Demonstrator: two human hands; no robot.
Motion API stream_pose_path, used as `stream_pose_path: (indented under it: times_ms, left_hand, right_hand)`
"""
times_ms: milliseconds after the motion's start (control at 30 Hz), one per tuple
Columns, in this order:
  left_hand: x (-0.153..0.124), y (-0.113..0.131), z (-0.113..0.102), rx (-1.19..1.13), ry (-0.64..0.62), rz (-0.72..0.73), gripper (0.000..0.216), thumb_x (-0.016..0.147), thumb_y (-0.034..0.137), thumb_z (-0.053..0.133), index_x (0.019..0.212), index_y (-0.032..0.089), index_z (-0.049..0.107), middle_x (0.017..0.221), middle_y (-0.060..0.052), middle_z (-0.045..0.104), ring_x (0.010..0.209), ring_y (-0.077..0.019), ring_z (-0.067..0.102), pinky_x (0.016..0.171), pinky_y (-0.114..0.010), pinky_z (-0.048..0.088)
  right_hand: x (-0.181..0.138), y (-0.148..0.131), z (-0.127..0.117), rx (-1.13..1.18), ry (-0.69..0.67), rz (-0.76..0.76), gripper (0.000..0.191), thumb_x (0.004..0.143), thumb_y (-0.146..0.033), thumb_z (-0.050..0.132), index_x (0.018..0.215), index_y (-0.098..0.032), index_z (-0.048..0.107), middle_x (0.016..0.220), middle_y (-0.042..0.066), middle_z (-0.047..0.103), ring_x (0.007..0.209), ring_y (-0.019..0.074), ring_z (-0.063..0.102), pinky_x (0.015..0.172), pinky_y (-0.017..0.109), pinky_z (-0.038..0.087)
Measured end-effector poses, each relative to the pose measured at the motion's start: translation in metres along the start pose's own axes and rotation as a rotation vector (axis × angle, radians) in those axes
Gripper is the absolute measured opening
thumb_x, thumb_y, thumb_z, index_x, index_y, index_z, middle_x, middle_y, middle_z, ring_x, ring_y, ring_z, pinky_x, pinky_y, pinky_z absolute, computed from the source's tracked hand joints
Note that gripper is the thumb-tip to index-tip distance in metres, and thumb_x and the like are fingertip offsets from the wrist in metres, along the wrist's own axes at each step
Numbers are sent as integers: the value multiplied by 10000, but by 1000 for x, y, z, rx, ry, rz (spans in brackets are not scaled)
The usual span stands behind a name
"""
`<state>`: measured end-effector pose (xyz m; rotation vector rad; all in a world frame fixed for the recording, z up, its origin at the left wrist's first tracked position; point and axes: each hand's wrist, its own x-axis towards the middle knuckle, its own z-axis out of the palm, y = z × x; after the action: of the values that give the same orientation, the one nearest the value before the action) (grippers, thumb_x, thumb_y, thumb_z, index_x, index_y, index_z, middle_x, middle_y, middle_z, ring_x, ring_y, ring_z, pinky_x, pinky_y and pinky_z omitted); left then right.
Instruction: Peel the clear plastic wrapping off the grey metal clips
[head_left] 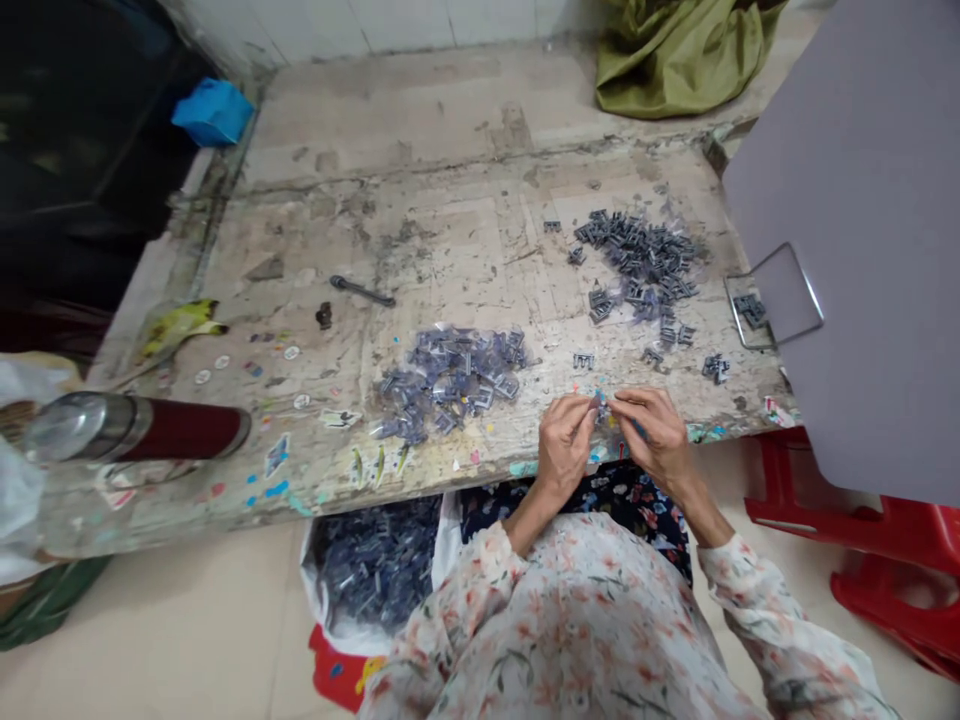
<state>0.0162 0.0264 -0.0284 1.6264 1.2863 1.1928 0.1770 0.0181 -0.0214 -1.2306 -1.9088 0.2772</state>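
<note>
At the table's front edge, my left hand [564,445] and my right hand [657,436] meet, fingertips pinched on a small grey plastic piece [600,405]. The fingers partly cover it, and its exact shape is too small to tell. Just beyond my hands lies one single grey pronged plastic part [583,361]. To the left spreads a pile of similar parts in clear plastic [457,375]. A heap of bare grey plastic parts [645,250] sits farther back on the right, with a few strays around it.
A dark red thermos [187,430] lies at the left of the worn wooden table [465,250]. Behind the left pile is a dark rod-like tool [362,291]. Below the edge stands a white sack [311,570] of parts. A grey panel [862,250] and red stool [862,520] are right.
</note>
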Motion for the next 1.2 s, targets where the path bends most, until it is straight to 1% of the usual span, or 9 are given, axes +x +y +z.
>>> stream_pose_path:
  times_ms: [67, 167, 333, 633, 833, 900, 1000, 1100, 1200]
  left_hand:
    - [-11, -6, 4, 160, 57, 40, 214, 942, 235, 519, 980, 196, 726, 970, -79, 716, 950, -212, 593, 899, -396, 434]
    - [-21, -15, 4, 317, 51, 63, 218, 942, 200, 511, 1005, 200, 720, 1002, -78, 706, 979, -220, 565, 932, -426, 397]
    - [-25, -24, -1, 354, -3, 116, 250, 943, 184, 488, 1070, 199, 702, 1024, -90, 690, 989, -229, 547, 896, -411, 412]
    - [-26, -27, 0, 375, -62, 177, 285, 955, 153, 417, 1075, 160, 676, 994, -111, 682, 950, -239, 517, 851, -406, 436]
    - [-25, -22, -4, 379, -74, 182, 267, 950, 154, 432, 1029, 148, 687, 948, -111, 679, 919, -227, 557, 829, -387, 460]
    - [-19, -18, -14, 290, -78, 157, 259, 951, 168, 442, 989, 154, 698, 918, -101, 678, 887, -207, 591, 803, -359, 477]
    - [3, -14, -41, 180, 16, 104, 239, 947, 202, 472, 964, 147, 704, 912, -95, 692, 846, -181, 639, 768, -313, 500]
    - [35, -13, -78, 273, 169, 69, 213, 920, 244, 526, 1014, 160, 697, 917, -78, 709, 828, -188, 655, 766, -316, 508]
    - [61, -10, -110, 452, 292, 48, 258, 879, 283, 584, 1082, 159, 683, 963, -94, 671, 749, -193, 629, 715, -336, 515]
  right_hand:
    - [-10, -1, 13, -11, 55, 61, 230, 904, -154, 567, 1080, -237, 691, 944, 80, 655, 905, 206, 595, 803, 395, 529]
    - [-22, -3, 27, -32, 28, 114, 184, 907, -180, 570, 1031, -214, 701, 898, 76, 654, 876, 205, 587, 790, 394, 523]
    - [-30, -4, 38, -12, -10, 156, 184, 925, -185, 538, 1038, -189, 684, 930, 86, 674, 897, 208, 604, 819, 406, 513]
    - [-32, -5, 42, -56, -86, 158, 170, 942, -175, 492, 979, -182, 657, 930, 82, 662, 911, 206, 590, 823, 391, 493]
    - [-19, -3, 25, 28, -203, 149, 163, 937, -212, 513, 940, -191, 674, 904, 72, 665, 898, 203, 587, 822, 380, 488]
    - [-7, 3, 18, 98, -229, 158, 139, 926, -248, 549, 941, -198, 678, 902, 64, 666, 893, 200, 595, 816, 370, 498]
    - [19, 14, 21, 53, -136, 181, 176, 937, -261, 525, 1008, -191, 669, 950, 77, 657, 936, 213, 593, 861, 388, 490]
    - [48, 20, 39, -79, -125, 176, 258, 945, -227, 463, 1139, -171, 625, 1062, 121, 624, 1025, 243, 553, 905, 405, 467]
    - [66, 22, 54, -190, -249, 191, 250, 925, -172, 431, 1079, -158, 627, 1019, 135, 605, 988, 253, 533, 865, 386, 459]
